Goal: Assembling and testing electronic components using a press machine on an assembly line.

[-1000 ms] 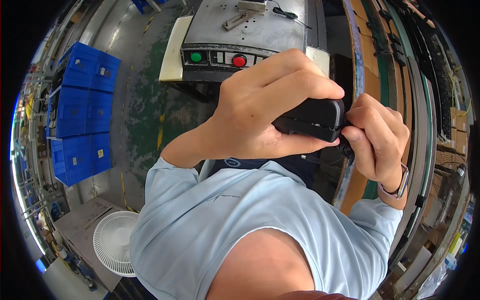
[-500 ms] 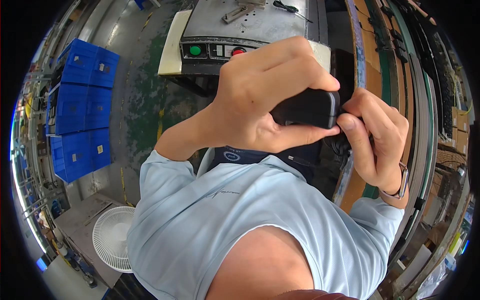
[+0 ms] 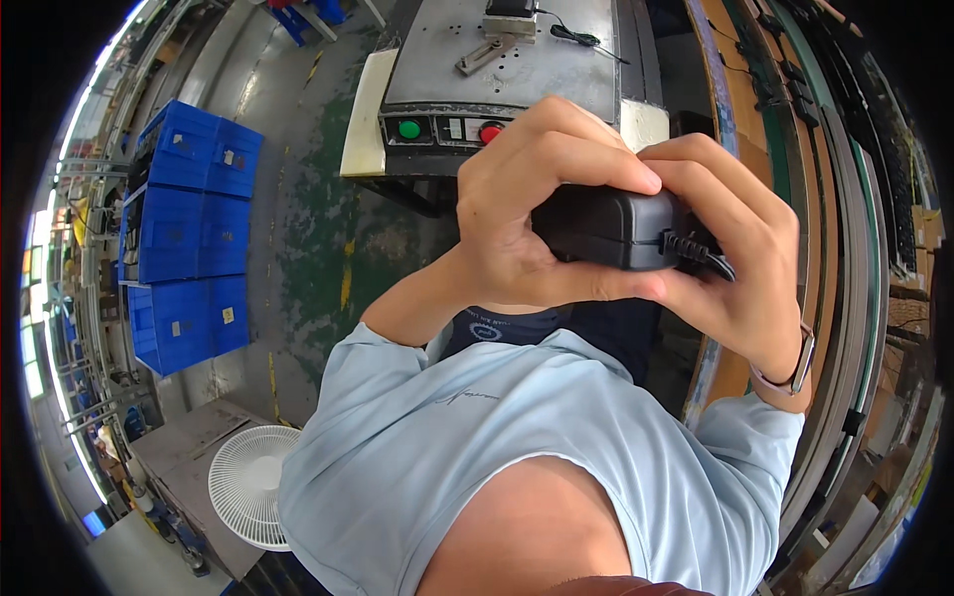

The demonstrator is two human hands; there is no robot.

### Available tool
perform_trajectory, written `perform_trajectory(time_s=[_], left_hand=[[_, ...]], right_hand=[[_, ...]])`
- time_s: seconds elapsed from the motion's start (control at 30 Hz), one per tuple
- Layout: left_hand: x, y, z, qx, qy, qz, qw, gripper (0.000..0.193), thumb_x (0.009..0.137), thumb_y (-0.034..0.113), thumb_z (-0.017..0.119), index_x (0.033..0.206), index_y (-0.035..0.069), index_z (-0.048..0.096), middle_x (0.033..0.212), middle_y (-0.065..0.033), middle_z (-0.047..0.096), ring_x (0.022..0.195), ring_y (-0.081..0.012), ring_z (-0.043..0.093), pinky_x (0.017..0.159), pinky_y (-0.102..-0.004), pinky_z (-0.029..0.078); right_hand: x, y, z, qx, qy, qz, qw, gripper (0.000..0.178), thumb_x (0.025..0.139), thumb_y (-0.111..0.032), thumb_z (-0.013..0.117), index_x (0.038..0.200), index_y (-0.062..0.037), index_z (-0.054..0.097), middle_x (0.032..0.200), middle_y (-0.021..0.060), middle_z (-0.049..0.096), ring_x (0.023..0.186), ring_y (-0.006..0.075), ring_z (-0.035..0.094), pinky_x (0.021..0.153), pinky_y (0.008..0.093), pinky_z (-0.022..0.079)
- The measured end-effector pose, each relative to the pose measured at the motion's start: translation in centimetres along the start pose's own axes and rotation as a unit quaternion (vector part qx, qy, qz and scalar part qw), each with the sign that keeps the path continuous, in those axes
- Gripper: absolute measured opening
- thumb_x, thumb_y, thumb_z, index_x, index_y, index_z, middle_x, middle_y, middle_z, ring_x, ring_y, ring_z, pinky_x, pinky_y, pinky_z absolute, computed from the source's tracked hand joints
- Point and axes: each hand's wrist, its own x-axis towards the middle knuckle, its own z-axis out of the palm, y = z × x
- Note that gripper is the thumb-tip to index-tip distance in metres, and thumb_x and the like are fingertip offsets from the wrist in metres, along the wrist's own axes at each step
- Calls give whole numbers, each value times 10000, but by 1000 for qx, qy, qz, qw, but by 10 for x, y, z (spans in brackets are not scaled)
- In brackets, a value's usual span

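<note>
A black power adapter with rounded edges is held up in front of my chest. My left hand wraps round its left part, fingers over the top and thumb underneath. My right hand closes on its right end, fingertips on top beside the left ones and thumb below. From that right end a black cable with a ribbed strain relief comes out and curves into my right palm. The adapter's far side and the rest of the cable are hidden by my hands.
Ahead stands a metal-topped machine with a green button and a red button. On it lie a metal fixture and a coiled black cable. Blue bins are stacked at left, a white fan below them. A conveyor line runs along the right.
My right hand has moved from pinching at the cable end to gripping the adapter's right end. The adapter has turned slightly, showing the strain relief. The whole view has shifted a little.
</note>
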Motion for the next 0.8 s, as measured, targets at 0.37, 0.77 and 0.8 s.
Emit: perform_trajectory(time_s=[0.37, 0.77, 0.8], left_hand=[[-6, -10, 2, -148, 34, -47, 987, 484, 585, 240, 902, 961, 43, 668, 842, -54, 602, 671, -138, 484, 612, -231, 431], [2, -10, -3, -82, 29, -40, 995, 456, 627, 259, 865, 964, 28, 663, 854, -71, 589, 706, -153, 519, 636, -246, 444], [1, -12, -5, -77, 18, -31, 996, 457, 627, 259, 864, 965, 28, 662, 863, -74, 590, 712, -157, 525, 641, -248, 447]], right_hand=[[3, 3, -1, -34, -40, -38, 998, 400, 689, -296, 786, 819, 29, 594, 722, 71, 543, 537, 187, 411, 498, 275, 360], [14, 8, 5, -54, -71, -17, 996, 378, 676, -287, 766, 808, 22, 595, 694, 78, 520, 518, 220, 388, 480, 311, 346], [13, 10, 6, -55, -75, -23, 995, 387, 675, -295, 765, 815, 24, 597, 698, 80, 525, 517, 224, 388, 480, 315, 346]])
